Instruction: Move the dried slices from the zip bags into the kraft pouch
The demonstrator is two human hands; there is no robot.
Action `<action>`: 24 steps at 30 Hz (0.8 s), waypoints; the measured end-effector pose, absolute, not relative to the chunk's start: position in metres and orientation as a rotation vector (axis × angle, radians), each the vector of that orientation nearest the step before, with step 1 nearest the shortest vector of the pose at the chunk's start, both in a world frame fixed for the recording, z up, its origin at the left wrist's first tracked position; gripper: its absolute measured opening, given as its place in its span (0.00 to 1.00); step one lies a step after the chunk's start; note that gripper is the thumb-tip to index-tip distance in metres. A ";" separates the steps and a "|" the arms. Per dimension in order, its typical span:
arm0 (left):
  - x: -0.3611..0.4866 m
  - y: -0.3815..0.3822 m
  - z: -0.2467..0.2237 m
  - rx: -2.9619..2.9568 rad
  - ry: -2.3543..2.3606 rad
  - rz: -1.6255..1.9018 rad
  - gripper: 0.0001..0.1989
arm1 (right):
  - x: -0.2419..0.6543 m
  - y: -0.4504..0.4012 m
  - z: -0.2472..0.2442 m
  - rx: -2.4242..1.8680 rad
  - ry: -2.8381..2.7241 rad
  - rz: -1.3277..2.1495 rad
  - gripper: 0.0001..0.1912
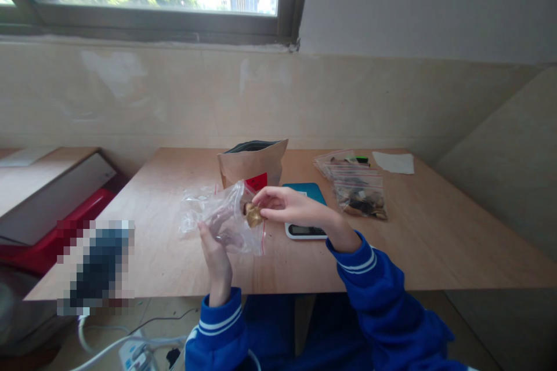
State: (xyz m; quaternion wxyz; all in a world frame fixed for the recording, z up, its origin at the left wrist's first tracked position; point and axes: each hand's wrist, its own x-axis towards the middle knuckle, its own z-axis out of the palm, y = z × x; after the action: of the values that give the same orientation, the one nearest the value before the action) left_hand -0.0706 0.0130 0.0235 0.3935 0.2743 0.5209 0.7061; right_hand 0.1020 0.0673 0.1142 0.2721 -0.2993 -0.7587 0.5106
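Observation:
My left hand (216,261) is closed on the near left side of a clear zip bag (237,237), which is held up off the table with its mouth facing right. At that mouth, my right hand (296,206) pinches a golden-brown, lumpy dried piece (253,215). Whether the piece touches the plastic is hard to tell. Under the right forearm lies a white kitchen scale (300,233) with a teal top, partly covered by the hand. Just behind the bag, a brown paper pouch (248,167) with a red label stands with its top open.
Several zip bags (361,191) of dark dried pieces lie right of the scale. A white paper (394,163) is at the back right. More clear plastic bags (195,208) lie at left. A blurred-out dark object (98,266) sits at the table's left edge, above cables and a power strip (139,353).

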 end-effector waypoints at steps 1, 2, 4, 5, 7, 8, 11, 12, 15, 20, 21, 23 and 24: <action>-0.071 0.013 0.025 0.697 1.313 1.801 0.35 | 0.107 0.070 0.122 -0.798 -2.030 1.338 0.08; -0.072 0.012 0.026 0.698 1.313 1.807 0.35 | 0.111 0.073 0.130 -0.791 -2.018 1.288 0.08; -0.074 0.012 0.028 0.685 1.335 1.828 0.34 | 0.116 0.080 0.150 -0.778 -1.989 1.140 0.09; -0.075 0.012 0.028 0.681 1.348 1.839 0.34 | 0.116 0.084 0.159 -0.777 -1.972 1.040 0.09; -0.077 0.012 0.028 0.685 1.365 1.847 0.34 | 0.113 0.094 0.175 -0.785 -1.945 0.786 0.08; -0.079 0.012 0.027 0.690 1.373 1.842 0.34 | 0.110 0.099 0.181 -0.795 -1.932 0.645 0.07; -0.085 0.011 0.027 0.712 1.413 1.838 0.33 | 0.097 0.115 0.186 -0.846 -1.953 0.303 0.08; -0.088 0.010 0.026 0.720 1.433 1.855 0.31 | 0.094 0.120 0.184 -0.866 -1.995 0.243 0.09; -0.101 0.008 0.026 0.750 1.506 1.903 0.27 | 0.090 0.127 0.175 -0.910 -2.132 0.194 0.12; -0.125 0.008 0.022 0.785 1.647 1.882 0.23 | 0.091 0.130 0.166 -0.906 -2.139 0.215 0.13; -0.130 0.010 0.020 0.791 1.664 1.880 0.23 | 0.092 0.130 0.166 -0.899 -2.144 0.225 0.13; -0.141 0.016 0.018 0.825 1.698 1.861 0.23 | 0.092 0.132 0.168 -0.887 -2.157 0.256 0.12; -0.146 0.021 0.017 0.851 1.720 1.831 0.25 | 0.092 0.133 0.168 -0.883 -2.161 0.273 0.12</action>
State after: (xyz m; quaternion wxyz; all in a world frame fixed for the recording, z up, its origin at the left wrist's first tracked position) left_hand -0.1465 0.0206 0.0171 0.2421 0.3114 0.6290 0.6699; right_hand 0.0917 0.1328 0.1683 0.3852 -0.3467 -0.8485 0.1071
